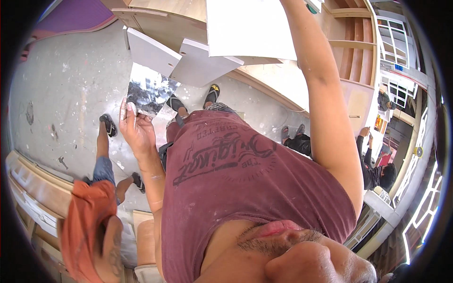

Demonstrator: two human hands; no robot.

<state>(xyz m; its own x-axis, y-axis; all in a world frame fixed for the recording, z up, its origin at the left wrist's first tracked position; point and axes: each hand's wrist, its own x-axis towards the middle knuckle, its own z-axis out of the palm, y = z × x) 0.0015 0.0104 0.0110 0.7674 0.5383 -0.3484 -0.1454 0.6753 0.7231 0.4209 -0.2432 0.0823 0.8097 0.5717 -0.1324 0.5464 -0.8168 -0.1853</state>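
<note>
My left hand (138, 128) grips a flat rectangular plate (150, 92) by its near edge, thumb on top. Black and white smears cover much of the plate's face, and white spots mark my fingertips. A grey-white board (152, 51) lies just beyond the plate. My right forearm (309, 40) stretches away over the top edge of the head view, so that hand is out of sight. Left of that forearm is a large bright white panel (250, 28). A small green and white thing (312, 7), too cut off to name, shows beside the forearm.
Wooden cabinets (165, 21) stand ahead, with open shelving (351, 45) to the right. A second grey-white board (203, 61) juts out beside the first. A person in an orange shirt (87, 217) is at my left; a person in black (373, 170) is farther right. Spots mark the grey floor (56, 94).
</note>
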